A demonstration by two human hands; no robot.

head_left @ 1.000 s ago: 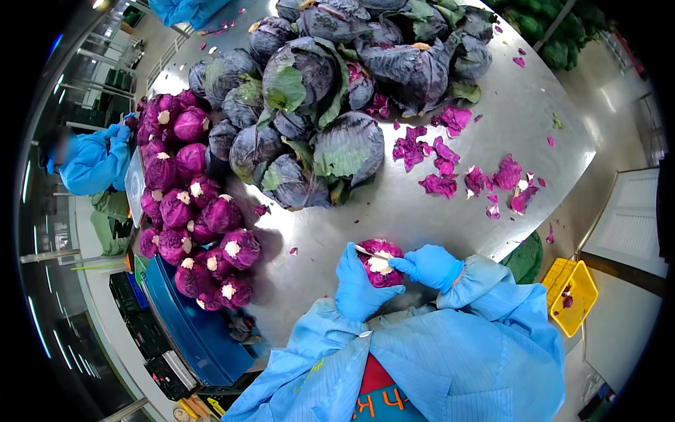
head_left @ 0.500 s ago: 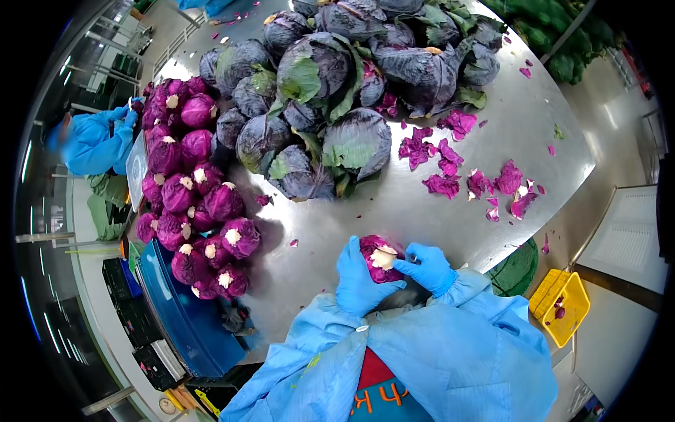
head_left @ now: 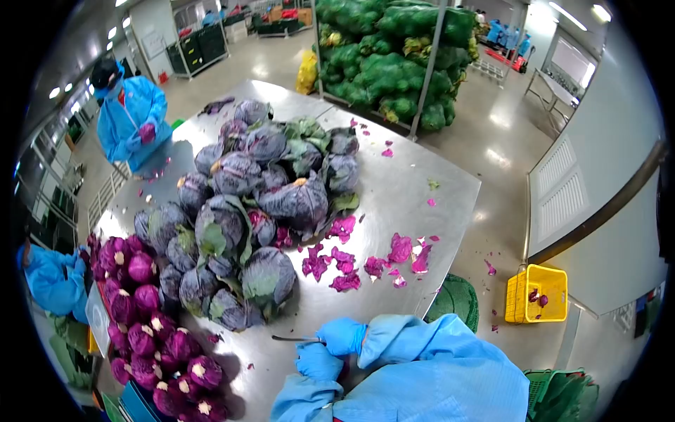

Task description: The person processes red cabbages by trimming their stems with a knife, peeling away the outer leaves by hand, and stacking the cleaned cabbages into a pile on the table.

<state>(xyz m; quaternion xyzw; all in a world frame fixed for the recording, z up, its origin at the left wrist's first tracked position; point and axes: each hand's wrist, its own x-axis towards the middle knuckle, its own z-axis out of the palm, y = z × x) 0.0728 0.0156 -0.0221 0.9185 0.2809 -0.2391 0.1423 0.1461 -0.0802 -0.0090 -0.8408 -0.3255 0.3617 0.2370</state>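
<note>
- Grip of the blue-gloved right hand (head_left: 343,336): clenched around a slim, dark-bladed metal knife (head_left: 292,340), blade pointing left across the desk, perhaps so as to keep the edge clear of the other fingers.
- Just below, blue-gloved left hand (head_left: 318,362), curled, back towards the camera; probably there as a steady support, but cannot tell whether firmly closed on anything.
- Beside that left hand, close to the body, small visible patch of a dark purple, seemingly round cabbage head (head_left: 344,371); mostly hidden by glove and sleeve, cut end out of sight.
- Around the hands, brushed stainless-steel desk (head_left: 411,186).
- Towards the left edge, heap of glossy magenta-purple stripped cabbages (head_left: 140,337), pale cut stems showing; set apart presumably to avoid mixing with leafy ones.
- Beyond the knife, mound of dusky violet-grey cabbages with green outer leaves (head_left: 239,176), perhaps placed centrally for easy reach.
- To the right of that mound, crumpled magenta leaf scraps (head_left: 344,260), likely tossed aside to free the near edge.
- On the floor at right, yellow plastic crate (head_left: 517,299) with purple bits inside.
- Across the desk, co-worker in a blue gown (head_left: 130,116), purple head in hand.
</note>
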